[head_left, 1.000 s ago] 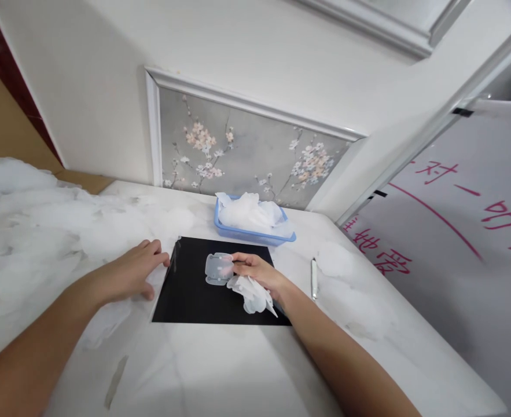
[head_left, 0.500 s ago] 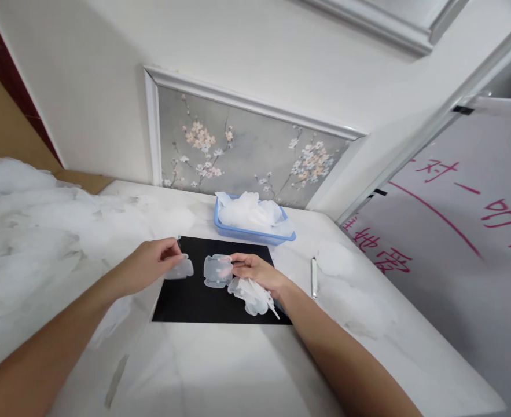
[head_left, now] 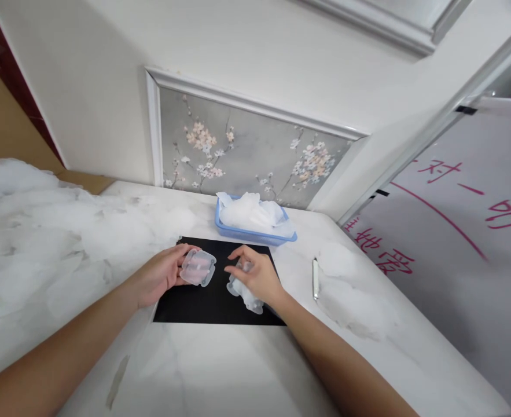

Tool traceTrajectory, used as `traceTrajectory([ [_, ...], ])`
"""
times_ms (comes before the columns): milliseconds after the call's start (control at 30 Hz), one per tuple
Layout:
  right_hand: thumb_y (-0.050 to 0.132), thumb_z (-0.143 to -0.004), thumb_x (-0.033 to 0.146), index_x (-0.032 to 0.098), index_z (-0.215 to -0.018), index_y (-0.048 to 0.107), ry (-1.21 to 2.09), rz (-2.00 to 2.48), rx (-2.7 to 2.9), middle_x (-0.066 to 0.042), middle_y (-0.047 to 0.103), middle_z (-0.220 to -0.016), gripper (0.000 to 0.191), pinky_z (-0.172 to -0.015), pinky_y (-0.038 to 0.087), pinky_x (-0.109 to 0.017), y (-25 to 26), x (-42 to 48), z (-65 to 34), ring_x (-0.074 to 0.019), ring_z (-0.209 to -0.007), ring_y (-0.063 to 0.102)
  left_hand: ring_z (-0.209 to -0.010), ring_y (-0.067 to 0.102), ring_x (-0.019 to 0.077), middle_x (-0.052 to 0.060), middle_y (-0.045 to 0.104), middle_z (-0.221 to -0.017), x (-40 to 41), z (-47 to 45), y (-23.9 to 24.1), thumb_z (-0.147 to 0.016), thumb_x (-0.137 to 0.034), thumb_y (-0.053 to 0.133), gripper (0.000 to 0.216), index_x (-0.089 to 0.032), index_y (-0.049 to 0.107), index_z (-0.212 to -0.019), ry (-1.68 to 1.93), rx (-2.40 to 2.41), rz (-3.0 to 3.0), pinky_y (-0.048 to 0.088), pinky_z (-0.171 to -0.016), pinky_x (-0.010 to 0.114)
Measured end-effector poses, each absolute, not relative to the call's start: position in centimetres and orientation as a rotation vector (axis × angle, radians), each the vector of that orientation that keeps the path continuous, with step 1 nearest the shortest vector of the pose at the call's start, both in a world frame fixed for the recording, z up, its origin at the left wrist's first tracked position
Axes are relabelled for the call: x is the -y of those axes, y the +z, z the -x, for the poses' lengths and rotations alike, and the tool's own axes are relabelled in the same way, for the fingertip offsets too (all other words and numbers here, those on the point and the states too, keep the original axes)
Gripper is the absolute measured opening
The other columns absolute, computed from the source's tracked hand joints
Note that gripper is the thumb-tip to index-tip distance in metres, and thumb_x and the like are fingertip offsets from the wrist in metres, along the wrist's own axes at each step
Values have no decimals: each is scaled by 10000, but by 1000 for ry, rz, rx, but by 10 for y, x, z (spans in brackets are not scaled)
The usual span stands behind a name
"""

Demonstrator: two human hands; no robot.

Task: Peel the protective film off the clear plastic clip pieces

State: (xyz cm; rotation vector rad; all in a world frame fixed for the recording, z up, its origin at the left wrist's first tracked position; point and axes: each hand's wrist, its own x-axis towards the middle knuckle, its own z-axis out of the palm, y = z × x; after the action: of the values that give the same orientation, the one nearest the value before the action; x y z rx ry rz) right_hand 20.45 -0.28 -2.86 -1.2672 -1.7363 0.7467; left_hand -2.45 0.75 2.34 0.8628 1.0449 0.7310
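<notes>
A translucent, squarish plastic piece (head_left: pixel 198 267) with rounded tabs and small dots is in my left hand (head_left: pixel 162 275), whose fingers lie behind and along its left edge. It is above the black mat (head_left: pixel 186 307). My right hand (head_left: pixel 257 275) is to the right, thumb and index finger apart with nothing between their tips. A bunch of similar translucent plastic pieces (head_left: pixel 249 298) hangs beneath that hand, seemingly held by its other fingers, which are mostly hidden.
Behind the mat stands a blue basket (head_left: pixel 255 236) full of white translucent pieces. A slim knife-like tool (head_left: pixel 315 279) lies right of the mat. A large heap of translucent pieces (head_left: pixel 55 231) covers the left side of the white marble-patterned table (head_left: pixel 212 370). A whiteboard (head_left: pixel 463 278) stands at right.
The separate piece between the hands has passed from my right fingers to my left hand, which has turned palm inward and moved slightly right. My right thumb and index finger have parted.
</notes>
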Motion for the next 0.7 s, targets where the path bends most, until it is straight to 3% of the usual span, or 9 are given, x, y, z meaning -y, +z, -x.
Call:
traceTrajectory([
  [133,661,-827,381,234,-1067,606,375,1105,2097,28,559,-681,287,-605,406,-245,-30,13,-200,-128,-606,544,-875,686,233,118,703,-994,-8,23,25,-928,-467,451,385,-158,602,-1100,724,-997,-827,531,-805,369],
  [300,606,-888,408,207,-1150,577,107,946,2245,-2,619,-719,331,-611,410,-250,-30,17,-196,-143,-632,583,-921,678,239,110,690,-1007,-4,19,31,-937,-471,432,393,-160,576,-1128,713,-975,-838,533,-798,355],
  [700,569,-884,514,205,-1157,556,138,1017,2244,-7,612,-712,412,-579,399,-252,-33,15,-196,-148,-613,580,-983,664,263,124,661,-1118,-1,22,31,-910,-551,441,471,-174,563,-1163,696,-882,-891,512,-885,418],
])
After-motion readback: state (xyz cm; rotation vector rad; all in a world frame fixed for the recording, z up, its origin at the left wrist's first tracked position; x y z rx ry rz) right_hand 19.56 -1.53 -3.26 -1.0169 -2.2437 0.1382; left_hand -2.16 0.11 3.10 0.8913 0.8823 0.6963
